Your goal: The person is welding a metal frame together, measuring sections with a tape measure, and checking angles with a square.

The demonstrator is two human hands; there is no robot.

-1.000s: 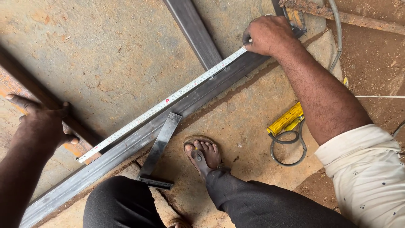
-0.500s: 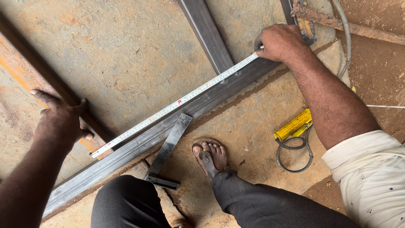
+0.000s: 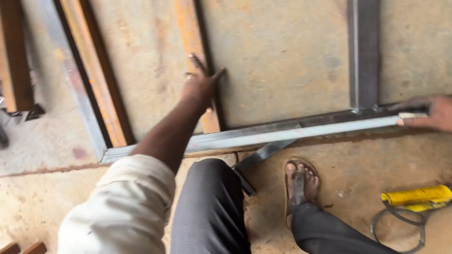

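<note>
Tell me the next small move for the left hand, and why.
Probably bring the left hand back down to the steel tube: it is lifted, fingers spread, off the rusty bar, while the right hand alone pins the tape end on the tube.

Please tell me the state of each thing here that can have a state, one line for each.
Left hand: open, fingers spread, on the floor by a rusty bar.
Right hand: holding the tape measure end.
Tape measure: pulled out, flat along the steel tube.
Yellow tool: lying on the floor, unheld.
</note>
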